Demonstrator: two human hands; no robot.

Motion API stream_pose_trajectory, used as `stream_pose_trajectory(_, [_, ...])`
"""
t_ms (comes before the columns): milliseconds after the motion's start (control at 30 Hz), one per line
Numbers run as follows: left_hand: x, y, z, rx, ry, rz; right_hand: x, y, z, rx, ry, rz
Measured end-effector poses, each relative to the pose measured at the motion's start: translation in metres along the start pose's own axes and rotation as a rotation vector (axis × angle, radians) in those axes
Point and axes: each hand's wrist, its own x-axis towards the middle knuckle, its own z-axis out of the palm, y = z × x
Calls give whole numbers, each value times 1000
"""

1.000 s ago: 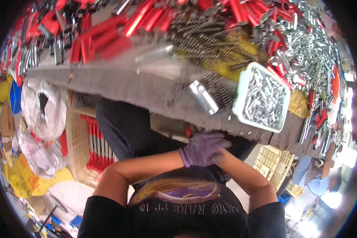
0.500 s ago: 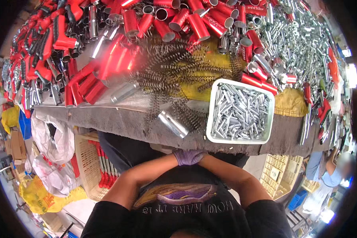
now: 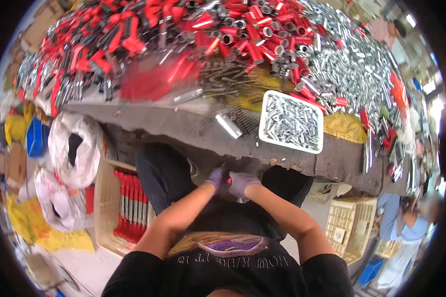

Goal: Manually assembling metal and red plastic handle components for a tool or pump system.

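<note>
Both of my hands wear purple-grey gloves and are close together in front of my lap, just below the table's near edge. My left hand looks curled, its fingertips turned away and partly blurred. My right hand is closed, and a small red-and-dark piece shows at its inner side. What kind of thing this is stays hidden by the gloves and shadow. On the table beyond them lies a silver metal tube, next to a heap of dark coil springs.
Right of the springs stands a white tray of small metal pins. Red tubes, red-black handles and silver parts pile up behind. Cream crates flank my legs; the left one holds red-and-silver tools. A co-worker sits far right.
My hands, crossed over each other at the table edge before, are now side by side and lower. A small red piece now shows between them. The view has shifted, showing more of the lap.
</note>
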Motion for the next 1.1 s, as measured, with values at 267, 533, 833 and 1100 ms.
stream_pose_trajectory(267, [-88,98,19,-706,366,-44,-119,4,5,193,424,-497])
stream_pose_trajectory(533, [-236,235,44,-1032,48,530,-94,-30,41,2328,-696,-36])
stream_pose_trajectory(833, [-327,295,-11,-994,161,769,-70,-120,28,677,495,-583])
stream_pose_trajectory(1100, [-423,289,-21,802,-92,871,-92,-214,-62,-255,738,-1103])
